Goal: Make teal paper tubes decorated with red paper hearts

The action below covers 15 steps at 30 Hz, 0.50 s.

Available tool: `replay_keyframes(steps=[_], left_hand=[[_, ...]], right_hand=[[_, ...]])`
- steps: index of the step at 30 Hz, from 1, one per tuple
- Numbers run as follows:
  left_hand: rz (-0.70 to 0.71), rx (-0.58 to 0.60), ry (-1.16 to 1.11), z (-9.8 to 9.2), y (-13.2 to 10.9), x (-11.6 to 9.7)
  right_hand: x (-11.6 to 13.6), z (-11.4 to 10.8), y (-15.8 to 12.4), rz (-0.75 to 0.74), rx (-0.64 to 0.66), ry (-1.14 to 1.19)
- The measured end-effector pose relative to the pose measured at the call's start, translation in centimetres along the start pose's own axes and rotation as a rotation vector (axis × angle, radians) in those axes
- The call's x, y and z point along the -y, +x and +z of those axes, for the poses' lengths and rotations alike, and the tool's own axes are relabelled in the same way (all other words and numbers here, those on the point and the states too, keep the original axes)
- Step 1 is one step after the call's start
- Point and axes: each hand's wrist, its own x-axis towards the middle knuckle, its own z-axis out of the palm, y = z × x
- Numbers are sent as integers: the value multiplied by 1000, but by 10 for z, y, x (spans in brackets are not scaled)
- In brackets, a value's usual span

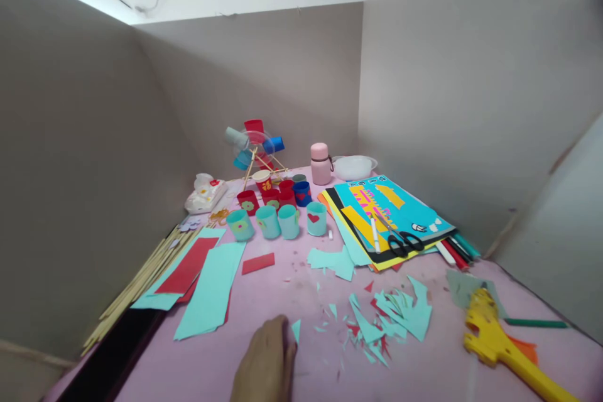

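Note:
My left hand comes in from the bottom edge and rests on the pink table. Its back faces up, its fingers lie flat and close together, and nothing shows in them. Its fingertips touch a small teal paper scrap. My right hand is out of view. To the right of the hand lies a scatter of teal and red paper cuttings. A yellow plastic tool lies at the lower right.
Teal and red paper sheets and wooden sticks lie on the left. Several small paper cups stand at mid-table before a cup wheel model. Black scissors rest on stacked coloured card. A pink bottle and white bowl stand at the back.

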Motion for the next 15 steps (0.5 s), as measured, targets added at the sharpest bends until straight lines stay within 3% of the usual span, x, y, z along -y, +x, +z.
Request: replay_keyframes(steps=[3,6,9,12,14,15], left_hand=[[-77,117,-123,-7,14,-37],[-4,146,-209,-5,27,-65],[117,185,-359,-5,37,-79],[155,162,-455,-10,32,-66],[132,22,-348,-6,14,-39],[193,-26,-240,-1,2,-23]], right_hand=[[-3,8,4,37,13,-3],[-5,16,8,82,14,-8],[-5,24,13,122,5,-6],[-4,29,16,155,-22,12],[-3,32,15,174,-48,32],[-2,33,14,182,-62,43]])
